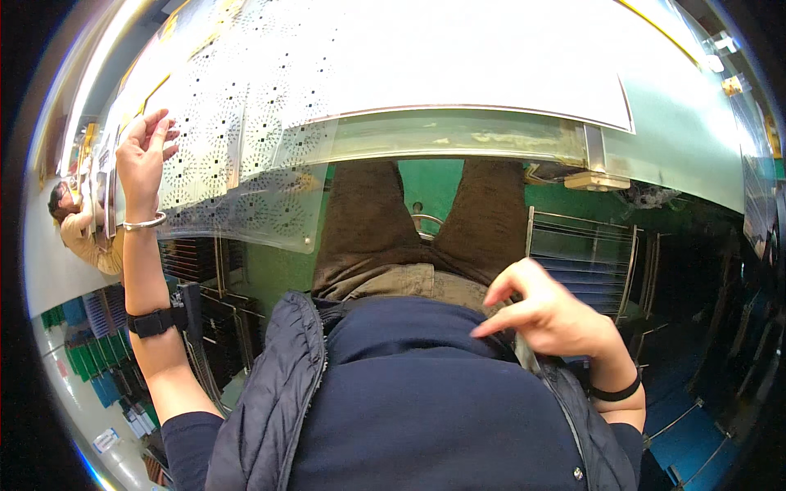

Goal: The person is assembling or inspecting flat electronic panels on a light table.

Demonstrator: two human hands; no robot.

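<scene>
A clear sheet printed with black dots and round dotted patterns (214, 164) lies over the left part of a brightly lit table (483, 57) and hangs past its front edge. Beside the sheet's left margin is my left hand (143, 159), its fingers loosely bent and apart, with nothing seen in them. Whether the fingertips touch the sheet, I cannot tell. My right hand (557, 315) hovers in front of my body at the right, away from the table. Its thumb and forefinger are spread, the other fingers are curled under, and it appears to hold nothing.
Under the table's right side stands a wire rack (581, 254) with dark slats. More racks (221, 270) are at the lower left. A small pale block (596, 181) sits below the table's front edge. Another person (86, 225) works at the far left.
</scene>
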